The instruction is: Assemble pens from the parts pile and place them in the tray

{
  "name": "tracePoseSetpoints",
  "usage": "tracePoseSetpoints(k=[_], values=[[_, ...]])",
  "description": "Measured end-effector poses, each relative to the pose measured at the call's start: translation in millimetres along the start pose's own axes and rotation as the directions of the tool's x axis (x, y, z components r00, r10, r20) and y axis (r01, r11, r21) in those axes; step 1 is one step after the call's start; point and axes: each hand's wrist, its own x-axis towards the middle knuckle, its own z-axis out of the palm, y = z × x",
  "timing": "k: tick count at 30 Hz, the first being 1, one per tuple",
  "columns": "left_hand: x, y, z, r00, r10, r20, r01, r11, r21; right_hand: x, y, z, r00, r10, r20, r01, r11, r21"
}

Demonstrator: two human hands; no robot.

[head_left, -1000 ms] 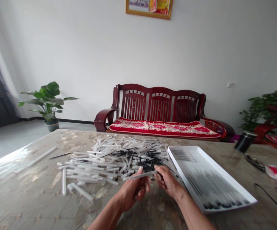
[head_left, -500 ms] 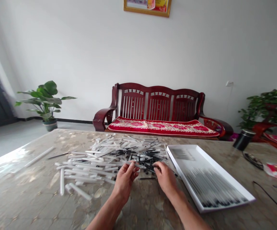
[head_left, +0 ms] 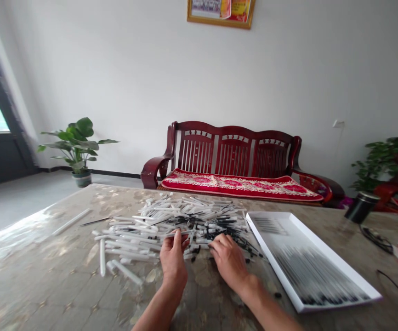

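The right hand point(head_left: 228, 257) bends over the near edge of the pile point(head_left: 169, 211), knuckles up, fingertips curled in among the pieces; whether it grips anything I cannot tell, since its fingers hide the spot; the left hand point(head_left: 173, 257), beside it with a gap between, pinches a pale pen point(head_left: 169, 235) between thumb and fingers, just above the pile's near side; a black bit point(head_left: 277, 295) lies on the table point(head_left: 92, 294) by the right forearm; loose white tubes point(head_left: 126, 271) lie near the pile's left end.

The pile is mostly white tubes, with black rods point(head_left: 226, 225) bunched toward its right; right of it stands a white tray point(head_left: 297, 232), a large row of dark-tipped pens point(head_left: 316, 271) in its near part and a smaller group point(head_left: 267, 225) at its far left; beyond the tray, to the right, are a cord point(head_left: 376, 239) and a black cup point(head_left: 361, 207); past the table is a red bench point(head_left: 233, 154) with a patterned cushion point(head_left: 240, 184); a potted plant point(head_left: 78, 145) stands to its left; a gold frame point(head_left: 219, 20) hangs on the wall point(head_left: 133, 78).
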Motion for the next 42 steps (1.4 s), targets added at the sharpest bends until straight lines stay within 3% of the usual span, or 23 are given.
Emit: tracePoseSetpoints(k=[4, 14, 21, 24, 28, 32, 36, 42], values=[[0.0, -2.9, -1.6, 1.000, -0.001, 0.001, 0.001, 1.000, 0.010, 8.6, -8.5, 3.9, 0.997, -0.010, 0.078, 0.015, 0.997, -0.072], [0.3, -7.3, -1.1, 1.000, 0.019, 0.024, -0.019, 1.000, 0.016, 22.2, -13.5, 15.4, 0.993, 0.061, 0.103, -0.042, 0.984, -0.175], [3.1, -11.0, -2.5, 0.999, -0.011, 0.052, 0.011, 1.000, 0.005, 24.1, -14.2, 23.3, 0.991, -0.081, 0.108, 0.115, 0.922, -0.371], [1.3, -10.7, -1.6, 0.997, -0.022, 0.071, 0.021, 1.000, 0.011, 20.7, -11.8, 26.6, 0.988, -0.138, 0.077, 0.156, 0.914, -0.373], [-1.6, -8.4, -1.0, 0.995, -0.041, 0.089, 0.041, 0.999, 0.012, 19.6, -1.5, 28.5, 0.995, -0.092, -0.047, 0.079, 0.968, -0.238], [-4.5, -7.3, -0.3, 0.993, -0.063, 0.099, 0.061, 0.998, 0.023, 18.0, 13.4, 30.9, 0.967, 0.087, -0.239, -0.062, 0.992, 0.111], [-8.3, -9.1, 1.0, 0.985, -0.075, 0.153, 0.066, 0.996, 0.066, 13.9, 19.8, 34.6, 0.939, 0.105, -0.326, 0.016, 0.938, 0.347], [-14.2, -11.9, 3.1, 0.968, -0.096, 0.230, 0.069, 0.990, 0.121, 12.4, 14.6, 34.8, 0.940, 0.066, -0.335, 0.094, 0.894, 0.438]])
